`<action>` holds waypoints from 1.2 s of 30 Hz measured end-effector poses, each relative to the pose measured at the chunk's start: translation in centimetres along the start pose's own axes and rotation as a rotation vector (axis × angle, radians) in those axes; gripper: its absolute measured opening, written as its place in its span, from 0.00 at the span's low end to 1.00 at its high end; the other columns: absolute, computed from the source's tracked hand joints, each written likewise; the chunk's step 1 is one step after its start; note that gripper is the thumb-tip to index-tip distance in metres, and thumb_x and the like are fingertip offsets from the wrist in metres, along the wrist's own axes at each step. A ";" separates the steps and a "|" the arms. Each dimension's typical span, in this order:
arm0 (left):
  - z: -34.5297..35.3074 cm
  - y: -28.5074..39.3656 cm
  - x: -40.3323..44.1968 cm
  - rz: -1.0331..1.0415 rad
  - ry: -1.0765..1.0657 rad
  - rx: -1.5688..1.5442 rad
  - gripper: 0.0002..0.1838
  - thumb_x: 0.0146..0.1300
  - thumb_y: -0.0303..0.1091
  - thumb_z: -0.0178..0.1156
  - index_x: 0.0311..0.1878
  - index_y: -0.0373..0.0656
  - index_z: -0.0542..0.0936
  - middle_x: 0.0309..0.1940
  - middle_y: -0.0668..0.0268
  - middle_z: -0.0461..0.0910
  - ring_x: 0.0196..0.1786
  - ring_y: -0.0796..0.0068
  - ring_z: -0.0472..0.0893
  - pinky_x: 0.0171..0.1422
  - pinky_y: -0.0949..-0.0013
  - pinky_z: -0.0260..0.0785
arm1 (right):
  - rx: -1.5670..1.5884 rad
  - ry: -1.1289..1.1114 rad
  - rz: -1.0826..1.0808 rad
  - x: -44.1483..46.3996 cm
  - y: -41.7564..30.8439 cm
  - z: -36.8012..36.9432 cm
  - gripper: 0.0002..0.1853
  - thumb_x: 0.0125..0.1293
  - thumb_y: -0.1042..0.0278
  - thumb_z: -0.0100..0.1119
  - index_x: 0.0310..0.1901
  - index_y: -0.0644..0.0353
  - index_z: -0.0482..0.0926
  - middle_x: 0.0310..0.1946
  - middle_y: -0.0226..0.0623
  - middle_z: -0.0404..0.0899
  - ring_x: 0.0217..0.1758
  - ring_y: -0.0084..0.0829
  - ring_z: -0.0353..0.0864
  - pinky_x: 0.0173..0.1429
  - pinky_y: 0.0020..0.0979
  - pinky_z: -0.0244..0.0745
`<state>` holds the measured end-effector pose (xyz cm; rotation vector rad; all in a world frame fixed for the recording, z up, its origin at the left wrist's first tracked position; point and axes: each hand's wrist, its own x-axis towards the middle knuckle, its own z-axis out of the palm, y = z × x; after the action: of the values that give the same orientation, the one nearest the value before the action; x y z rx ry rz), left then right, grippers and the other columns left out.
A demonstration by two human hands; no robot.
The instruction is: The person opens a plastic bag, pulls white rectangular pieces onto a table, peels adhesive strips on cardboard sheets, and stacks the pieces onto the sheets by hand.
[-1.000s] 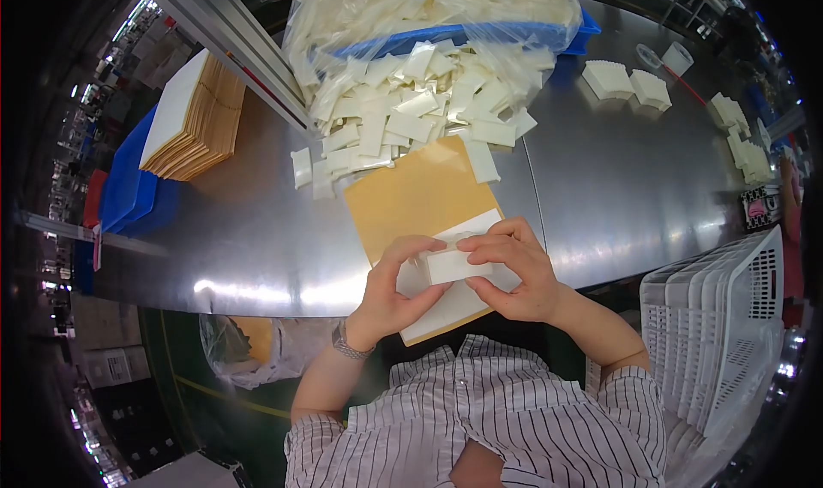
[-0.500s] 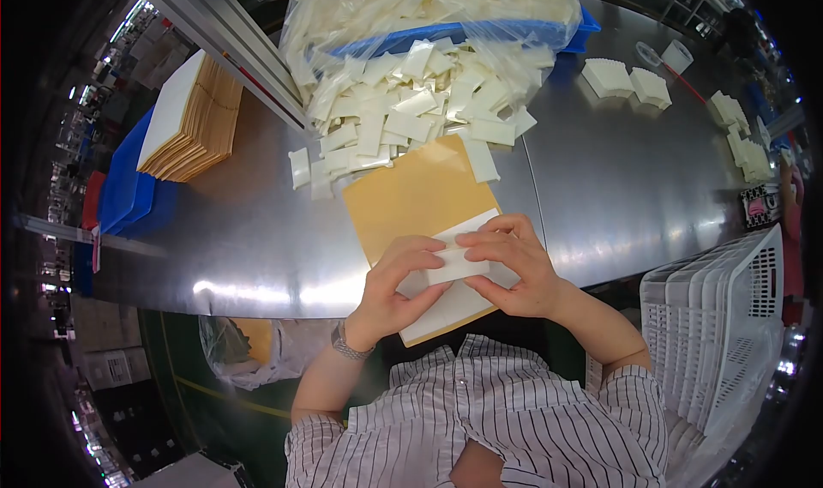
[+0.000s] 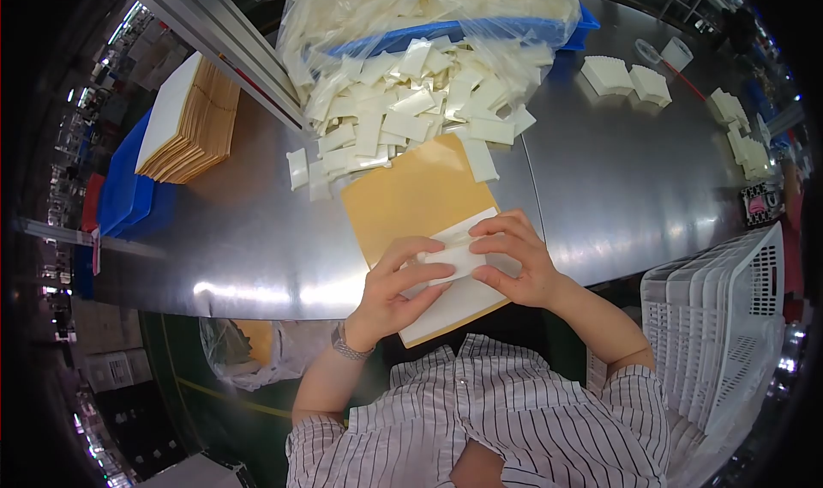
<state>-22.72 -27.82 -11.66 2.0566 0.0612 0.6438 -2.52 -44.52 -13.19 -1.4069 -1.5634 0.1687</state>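
A small white packet (image 3: pixel 463 260) is held between my two hands, over a yellow-brown sheet (image 3: pixel 417 188) with a white lower part. My left hand (image 3: pixel 399 284), with a watch at the wrist, grips the packet's left end, fingers on top and thumb below. The fingers of my right hand (image 3: pixel 521 261) close on its right end. Just beyond the sheet lies a heap of white packets (image 3: pixel 407 126), spilling from a clear plastic bag (image 3: pixel 429 3) over a blue tray (image 3: pixel 585 35).
A stack of brown-edged sheets (image 3: pixel 193 123) leans by a blue bin (image 3: pixel 120 188) at left, beside a metal post (image 3: pixel 219 46). White stacks (image 3: pixel 607 75) and a white roll (image 3: pixel 676 54) stand at back right. White baskets (image 3: pixel 711 316) are at lower right.
The packet has tilted, its right end now higher. My left fingers have moved further over its top, and my right hand has shifted slightly right.
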 end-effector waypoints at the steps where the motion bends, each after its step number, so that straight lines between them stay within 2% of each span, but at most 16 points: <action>1: 0.0 -0.1 -0.1 0.007 -0.010 0.016 0.17 0.54 0.20 0.74 0.49 0.43 0.88 0.59 0.55 0.80 0.60 0.59 0.81 0.61 0.60 0.76 | 0.000 0.000 0.000 0.0 0.2 0.0 0.29 0.57 0.71 0.77 0.61 0.58 0.78 0.57 0.38 0.81 0.58 0.40 0.75 0.66 0.38 0.70; 4: 0.1 0.0 -0.1 -0.007 -0.002 -0.002 0.17 0.55 0.19 0.74 0.49 0.43 0.89 0.59 0.55 0.80 0.60 0.59 0.81 0.62 0.60 0.76 | -0.036 -0.020 -0.070 0.3 0.2 -0.5 0.32 0.56 0.68 0.79 0.63 0.56 0.78 0.59 0.38 0.81 0.61 0.41 0.74 0.66 0.40 0.70; 6: 0.1 0.1 0.1 -0.010 0.012 -0.014 0.17 0.55 0.19 0.74 0.49 0.43 0.89 0.59 0.55 0.80 0.60 0.59 0.81 0.62 0.60 0.76 | 0.240 -0.087 0.250 0.9 -0.3 -0.9 0.35 0.53 0.66 0.80 0.64 0.53 0.78 0.61 0.38 0.80 0.65 0.41 0.72 0.69 0.43 0.66; 10: 0.3 0.4 0.0 -0.021 0.033 -0.034 0.16 0.55 0.20 0.74 0.48 0.42 0.89 0.60 0.55 0.79 0.60 0.59 0.81 0.62 0.60 0.76 | 0.023 -0.215 0.218 1.6 1.5 -0.3 0.38 0.50 0.67 0.82 0.66 0.52 0.77 0.59 0.38 0.81 0.67 0.40 0.70 0.71 0.43 0.62; 12: 0.2 0.8 -0.1 -0.036 0.039 -0.048 0.15 0.55 0.20 0.75 0.47 0.41 0.89 0.59 0.55 0.80 0.60 0.59 0.81 0.64 0.60 0.75 | -0.144 -0.339 0.106 2.0 2.2 0.4 0.36 0.46 0.72 0.78 0.62 0.54 0.78 0.54 0.34 0.80 0.66 0.40 0.72 0.68 0.43 0.62; 16: 0.5 0.9 -0.4 -0.082 0.057 -0.085 0.13 0.55 0.21 0.76 0.45 0.40 0.88 0.57 0.54 0.81 0.62 0.57 0.81 0.69 0.55 0.72 | -0.087 -0.340 0.105 1.9 3.3 1.1 0.33 0.44 0.77 0.74 0.57 0.54 0.78 0.51 0.35 0.79 0.66 0.40 0.72 0.66 0.40 0.62; 20: 1.0 1.2 1.2 0.060 0.017 -0.041 0.15 0.55 0.21 0.76 0.47 0.40 0.87 0.56 0.55 0.82 0.62 0.56 0.81 0.72 0.51 0.69 | 0.010 -0.214 0.105 1.2 2.7 -0.7 0.28 0.46 0.81 0.70 0.52 0.54 0.75 0.49 0.40 0.77 0.61 0.46 0.76 0.62 0.43 0.70; 22: 2.2 1.8 3.4 0.216 -0.053 0.039 0.22 0.54 0.22 0.76 0.55 0.41 0.85 0.57 0.55 0.81 0.62 0.53 0.81 0.73 0.48 0.68 | 0.063 -0.128 0.146 -0.2 2.6 -2.6 0.27 0.48 0.83 0.69 0.52 0.55 0.75 0.49 0.42 0.76 0.58 0.48 0.77 0.59 0.44 0.74; 24: 4.4 1.4 5.6 0.243 -0.082 0.040 0.28 0.54 0.23 0.76 0.60 0.43 0.82 0.60 0.54 0.79 0.64 0.51 0.78 0.74 0.48 0.67 | -0.199 0.130 0.099 -1.9 3.0 -5.1 0.29 0.49 0.84 0.71 0.53 0.54 0.73 0.54 0.44 0.75 0.54 0.48 0.78 0.57 0.41 0.78; 25: 5.6 1.2 6.8 0.268 -0.121 0.047 0.33 0.54 0.24 0.76 0.65 0.45 0.80 0.62 0.54 0.77 0.66 0.49 0.76 0.74 0.48 0.66 | -0.213 0.126 0.100 -2.9 3.2 -6.3 0.29 0.49 0.84 0.71 0.53 0.54 0.73 0.54 0.44 0.75 0.54 0.48 0.78 0.57 0.41 0.78; 26: 6.8 0.9 8.0 0.277 -0.118 0.035 0.33 0.54 0.24 0.76 0.65 0.45 0.80 0.62 0.54 0.77 0.66 0.49 0.76 0.74 0.48 0.66 | -0.316 0.171 0.124 -4.1 3.7 -7.3 0.28 0.50 0.87 0.68 0.53 0.55 0.73 0.54 0.45 0.74 0.53 0.48 0.79 0.57 0.40 0.78; 28: 8.9 0.3 10.3 0.273 -0.205 0.243 0.39 0.55 0.29 0.77 0.72 0.50 0.74 0.65 0.54 0.71 0.71 0.49 0.70 0.73 0.49 0.66 | -0.438 0.216 0.152 -6.2 4.1 -8.7 0.27 0.52 0.89 0.65 0.53 0.56 0.73 0.55 0.46 0.74 0.52 0.47 0.79 0.57 0.39 0.78; 29: 9.6 -0.2 11.1 0.262 -0.283 0.294 0.41 0.58 0.34 0.75 0.76 0.52 0.70 0.70 0.53 0.68 0.74 0.49 0.67 0.75 0.46 0.62 | -0.447 0.179 0.239 -7.2 4.3 -9.2 0.25 0.53 0.90 0.62 0.53 0.56 0.74 0.55 0.45 0.73 0.52 0.45 0.80 0.56 0.37 0.78; 31: 11.0 -0.9 11.4 0.265 -0.367 0.358 0.42 0.59 0.34 0.75 0.77 0.53 0.69 0.72 0.52 0.67 0.76 0.48 0.66 0.77 0.45 0.60 | -0.462 0.145 0.333 -8.1 3.8 -10.4 0.24 0.55 0.91 0.59 0.52 0.57 0.75 0.56 0.45 0.73 0.51 0.42 0.80 0.54 0.35 0.78; 33: 11.7 -1.4 11.6 0.254 -0.456 0.429 0.42 0.59 0.34 0.74 0.78 0.54 0.69 0.73 0.51 0.66 0.78 0.47 0.64 0.79 0.44 0.58 | -0.301 0.177 0.442 -8.3 3.0 -11.1 0.18 0.59 0.89 0.55 0.49 0.60 0.79 0.54 0.43 0.75 0.50 0.37 0.80 0.49 0.32 0.78; 36: 11.5 -1.8 11.8 0.187 -0.567 0.374 0.41 0.62 0.38 0.72 0.79 0.53 0.67 0.75 0.49 0.66 0.81 0.49 0.62 0.81 0.41 0.55 | -0.126 0.270 0.439 -8.0 3.4 -11.8 0.10 0.65 0.83 0.57 0.46 0.62 0.82 0.49 0.41 0.77 0.47 0.33 0.80 0.46 0.30 0.78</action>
<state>-6.80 -32.41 -12.91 2.5585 -0.3680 0.1406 6.97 -55.68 -13.87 -1.7804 -1.0458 0.1365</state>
